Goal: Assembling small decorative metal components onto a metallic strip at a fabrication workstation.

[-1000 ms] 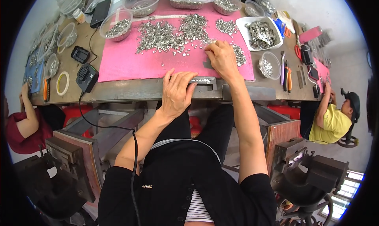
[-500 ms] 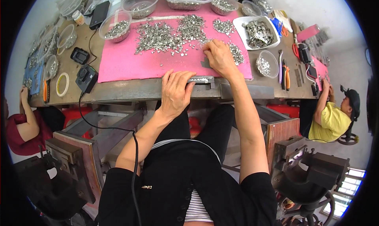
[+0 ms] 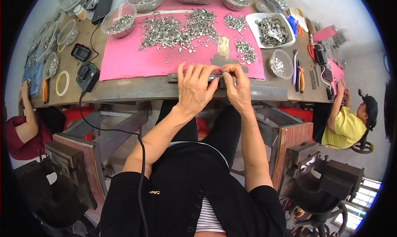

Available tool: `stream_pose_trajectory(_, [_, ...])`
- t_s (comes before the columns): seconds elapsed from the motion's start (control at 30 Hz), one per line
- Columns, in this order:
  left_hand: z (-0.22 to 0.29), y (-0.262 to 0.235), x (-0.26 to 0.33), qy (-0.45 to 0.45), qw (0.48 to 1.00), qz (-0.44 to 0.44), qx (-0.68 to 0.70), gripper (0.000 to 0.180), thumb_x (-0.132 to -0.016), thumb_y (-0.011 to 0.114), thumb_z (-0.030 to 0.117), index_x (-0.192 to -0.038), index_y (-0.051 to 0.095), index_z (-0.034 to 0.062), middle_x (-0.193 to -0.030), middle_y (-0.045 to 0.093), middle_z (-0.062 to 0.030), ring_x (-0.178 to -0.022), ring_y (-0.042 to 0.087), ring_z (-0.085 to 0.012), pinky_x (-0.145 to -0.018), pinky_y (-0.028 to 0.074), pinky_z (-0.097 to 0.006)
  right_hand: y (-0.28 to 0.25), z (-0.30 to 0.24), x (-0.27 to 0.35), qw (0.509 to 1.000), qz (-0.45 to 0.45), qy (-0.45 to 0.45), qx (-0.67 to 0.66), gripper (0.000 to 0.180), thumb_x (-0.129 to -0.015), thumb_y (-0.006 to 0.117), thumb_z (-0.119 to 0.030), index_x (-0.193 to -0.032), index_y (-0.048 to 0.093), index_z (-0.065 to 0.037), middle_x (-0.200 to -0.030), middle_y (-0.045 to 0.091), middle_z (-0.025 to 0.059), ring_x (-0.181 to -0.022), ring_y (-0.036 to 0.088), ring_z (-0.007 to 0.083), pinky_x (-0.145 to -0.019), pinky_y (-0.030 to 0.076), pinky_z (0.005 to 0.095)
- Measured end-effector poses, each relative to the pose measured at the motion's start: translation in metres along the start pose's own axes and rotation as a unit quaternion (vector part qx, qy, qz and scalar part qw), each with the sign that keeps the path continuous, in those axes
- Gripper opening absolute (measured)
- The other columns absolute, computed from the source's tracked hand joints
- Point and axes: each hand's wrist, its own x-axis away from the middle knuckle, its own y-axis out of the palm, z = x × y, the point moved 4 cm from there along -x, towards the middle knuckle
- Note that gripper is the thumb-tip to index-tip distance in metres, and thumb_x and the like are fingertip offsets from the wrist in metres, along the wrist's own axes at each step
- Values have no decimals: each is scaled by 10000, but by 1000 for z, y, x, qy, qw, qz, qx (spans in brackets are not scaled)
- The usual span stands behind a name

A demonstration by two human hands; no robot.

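At the table's front edge, my left hand (image 3: pixel 195 88) is closed over a narrow metal bar fixture (image 3: pixel 173 78), its thumb near the slot side. My right hand (image 3: pixel 237 86) pinches at the bar's right end; whatever is between its fingertips is too small to make out. Just beyond the hands lie flat grey metal strips (image 3: pixel 225 61) and a bundle of thin brass-coloured pins or wires (image 3: pixel 223 46). Heaps of small shiny metal pieces (image 3: pixel 163 33) cover the middle of the pink mat (image 3: pixel 124 63), with a smaller pile (image 3: pixel 245 51) to the right.
Clear plastic tubs (image 3: pixel 119 21) and a white tray (image 3: pixel 271 30) of metal parts stand around the mat. A black charger (image 3: pixel 87 76) trails a cable past my left arm. Pliers (image 3: pixel 301 79) lie at right. One person (image 3: pixel 343 121) sits at right, another (image 3: pixel 29 129) at left.
My right hand has come back from the pins on the mat to the bar, beside my left hand. The left hand has shifted slightly right along the bar. The pins and strips are now uncovered.
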Motion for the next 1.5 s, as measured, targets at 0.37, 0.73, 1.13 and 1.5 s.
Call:
stream_pose_trajectory(0.37, [-16, -15, 20, 10, 1000, 11, -14, 458, -822, 774, 137, -1249, 620, 79, -1183, 635, -95, -1127, 576, -296, -1099, 319, -529, 16, -11, 4, 993, -39, -75, 87, 111, -903, 612, 46, -981, 558, -10, -960, 627, 135, -900, 595, 321, -834, 447, 412])
stream_pose_trajectory(0.73, [-16, -16, 20, 13, 1000, 20, 5, 435, -816, 761, 79, -1232, 633, 65, -1173, 658, -97, -1115, 585, -301, -1054, 350, -467, 23, -17, 2, 966, -61, -141, 208, 149, -872, 631, 38, -981, 547, -19, -947, 601, 126, -891, 582, 329, -813, 427, 433])
stream_pose_trajectory(1.13, [-19, -22, 19, 1, 1000, 25, 15, 425, -816, 758, 67, -1223, 638, 70, -1165, 658, -113, -1117, 604, -306, -1060, 369, -481, 19, -28, 4, 946, -44, -198, 252, 166, -812, 720, -27, -954, 658, -87, -953, 651, 44, -912, 633, 249, -862, 429, 395])
stream_pose_trajectory(1.5, [-109, -77, -15, 23, 998, -13, -57, 83, -859, 742, 160, -941, 761, 159, -848, 601, -24, -900, 586, -221, -973, 365, -443, 41, -23, -63, 965, -93, -148, 194, 101, -896, 677, -44, -987, 717, -62, -895, 664, 96, -828, 638, 288, -814, 455, 380])
